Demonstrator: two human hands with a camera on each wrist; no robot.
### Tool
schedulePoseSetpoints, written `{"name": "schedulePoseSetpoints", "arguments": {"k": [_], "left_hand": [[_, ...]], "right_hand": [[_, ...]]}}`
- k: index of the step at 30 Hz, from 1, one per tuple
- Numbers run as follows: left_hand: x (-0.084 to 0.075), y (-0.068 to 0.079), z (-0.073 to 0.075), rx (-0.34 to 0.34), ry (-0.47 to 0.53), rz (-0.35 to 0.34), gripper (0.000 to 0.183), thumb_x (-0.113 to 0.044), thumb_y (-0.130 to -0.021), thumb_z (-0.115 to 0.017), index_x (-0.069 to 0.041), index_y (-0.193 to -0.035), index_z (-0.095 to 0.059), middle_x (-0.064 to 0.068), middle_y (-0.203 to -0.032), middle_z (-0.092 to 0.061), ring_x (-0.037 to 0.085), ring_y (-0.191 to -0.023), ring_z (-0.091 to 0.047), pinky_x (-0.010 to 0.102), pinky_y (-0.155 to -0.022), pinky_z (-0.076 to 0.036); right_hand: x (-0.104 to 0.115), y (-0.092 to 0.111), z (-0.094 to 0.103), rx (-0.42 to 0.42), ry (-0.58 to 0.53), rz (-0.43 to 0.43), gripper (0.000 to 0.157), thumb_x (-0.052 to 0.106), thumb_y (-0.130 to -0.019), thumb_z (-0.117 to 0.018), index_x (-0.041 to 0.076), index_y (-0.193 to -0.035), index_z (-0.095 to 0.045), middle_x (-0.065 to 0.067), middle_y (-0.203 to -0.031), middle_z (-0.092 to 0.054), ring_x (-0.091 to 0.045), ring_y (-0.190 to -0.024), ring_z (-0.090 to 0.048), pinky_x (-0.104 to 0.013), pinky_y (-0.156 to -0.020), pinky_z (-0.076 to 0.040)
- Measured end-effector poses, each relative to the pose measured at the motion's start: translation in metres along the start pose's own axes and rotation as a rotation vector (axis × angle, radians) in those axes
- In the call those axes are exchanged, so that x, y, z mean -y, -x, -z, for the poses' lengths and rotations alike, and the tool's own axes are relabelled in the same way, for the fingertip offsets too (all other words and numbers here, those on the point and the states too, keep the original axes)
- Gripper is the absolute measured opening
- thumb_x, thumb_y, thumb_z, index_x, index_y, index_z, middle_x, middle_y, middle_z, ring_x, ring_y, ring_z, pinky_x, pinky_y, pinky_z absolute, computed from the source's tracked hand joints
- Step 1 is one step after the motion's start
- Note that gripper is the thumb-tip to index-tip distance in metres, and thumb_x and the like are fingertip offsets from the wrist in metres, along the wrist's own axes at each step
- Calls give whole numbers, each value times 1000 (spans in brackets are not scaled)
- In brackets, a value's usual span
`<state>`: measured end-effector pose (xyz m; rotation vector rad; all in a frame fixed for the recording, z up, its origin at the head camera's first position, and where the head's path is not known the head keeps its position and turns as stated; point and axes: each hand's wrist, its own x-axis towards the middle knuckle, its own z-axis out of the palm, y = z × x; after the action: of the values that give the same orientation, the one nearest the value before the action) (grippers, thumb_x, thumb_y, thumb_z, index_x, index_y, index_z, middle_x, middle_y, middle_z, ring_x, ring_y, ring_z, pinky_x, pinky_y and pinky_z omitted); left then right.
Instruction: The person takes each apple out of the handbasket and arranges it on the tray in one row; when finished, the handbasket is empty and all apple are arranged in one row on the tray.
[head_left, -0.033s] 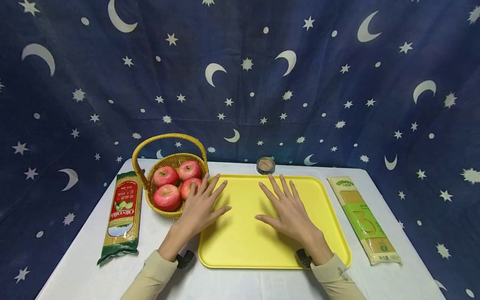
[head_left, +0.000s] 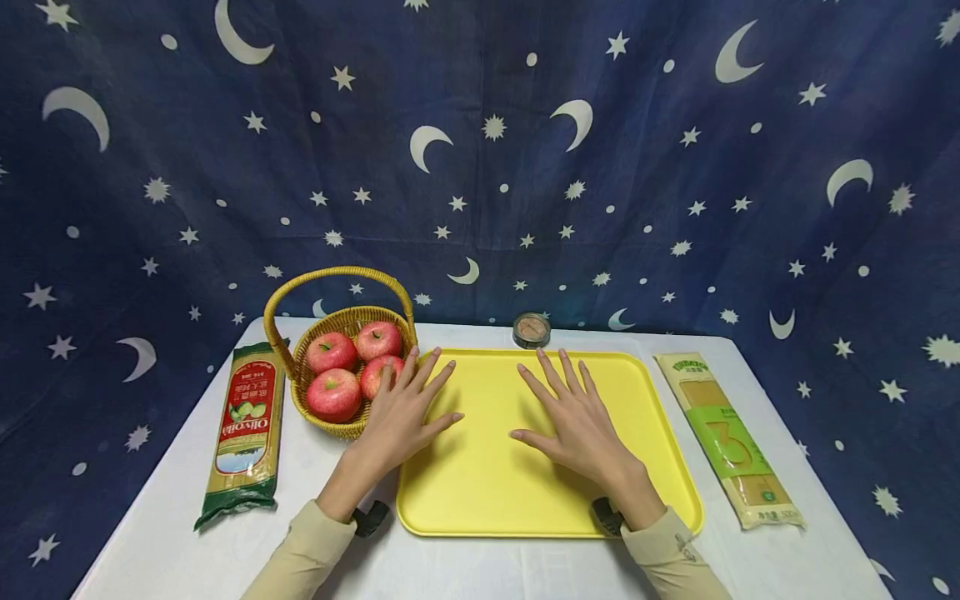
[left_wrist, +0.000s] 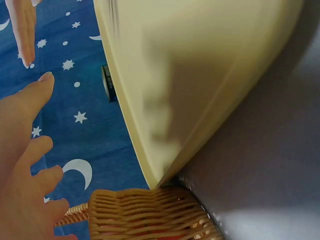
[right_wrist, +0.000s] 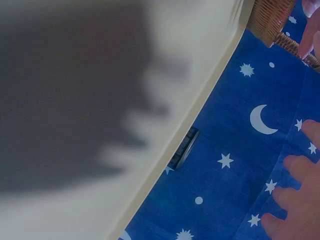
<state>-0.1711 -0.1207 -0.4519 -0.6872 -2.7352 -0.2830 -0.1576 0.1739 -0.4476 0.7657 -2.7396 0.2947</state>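
Note:
My left hand (head_left: 397, 417) hovers over the left edge of a yellow tray (head_left: 495, 508), its fingers spread and nothing in it. Over the right part of that tray, my right hand (head_left: 581, 425) is spread out the same way, also holding nothing. Both wrist views show shadows of the hands on the tray, with the hands apart from it. Nearest the left hand stands a wicker basket (head_left: 321, 423) with a tall handle. Several red apples (head_left: 333, 395) lie in it, one partly hidden behind the left fingers.
Left of the basket lies a red-and-green pack of noodles (head_left: 243, 425). A yellow-green pack of noodles (head_left: 727, 442) lies right of the tray. Behind the tray sits a small round dark-rimmed container (head_left: 531, 330). A blue star-and-moon cloth (head_left: 480, 200) hangs behind the white table (head_left: 450, 575).

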Motion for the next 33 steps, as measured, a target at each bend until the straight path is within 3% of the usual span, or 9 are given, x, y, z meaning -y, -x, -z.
{"name": "schedulePoseSetpoints", "arguments": {"k": [8, 17, 24, 29, 33], "left_hand": [[-1, -1, 1, 15, -4, 5, 77, -55, -91, -71, -21, -156, -47, 12, -165, -37, 41, -154, -29, 71, -120, -23], [6, 6, 4, 4, -5, 30, 77, -55, -91, -72, -19, -155, -49, 13, -164, -39, 42, -153, -31, 70, -119, -27], [28, 26, 15, -23, 55, 118, 75, -47, -92, -74, -17, -156, -47, 13, -166, -36, 45, -151, -31, 72, -120, -21], [47, 47, 22, -34, 101, 216, 70, -38, -96, -72, -13, -156, -46, 16, -167, -32, 45, -153, -26, 73, -120, -18], [60, 63, 30, -90, 146, 309, 69, -32, -98, -69, -13, -159, -41, 19, -166, -33, 48, -152, -26, 75, -119, -18]], "right_hand": [[0, -2, -3, -17, 3, 14, 94, 65, -86, -71, 22, -161, -37, -15, -169, -27, -44, -157, -17, -66, -124, -18], [3, -9, -4, 25, -52, 28, 93, 62, -87, -73, 21, -162, -36, -12, -170, -23, -41, -157, -15, -62, -127, -15], [12, -28, -9, 99, -269, 54, 87, 50, -91, -75, 19, -162, -35, -14, -171, -21, -40, -158, -16, -62, -126, -20], [20, -48, -17, 180, -433, 28, 78, 47, -93, -74, 19, -159, -41, -11, -167, -32, -34, -154, -31, -59, -122, -32], [28, -67, -27, 225, -517, 12, 75, 47, -94, -74, 17, -156, -45, -9, -161, -43, -29, -150, -39, -54, -121, -36]]}}
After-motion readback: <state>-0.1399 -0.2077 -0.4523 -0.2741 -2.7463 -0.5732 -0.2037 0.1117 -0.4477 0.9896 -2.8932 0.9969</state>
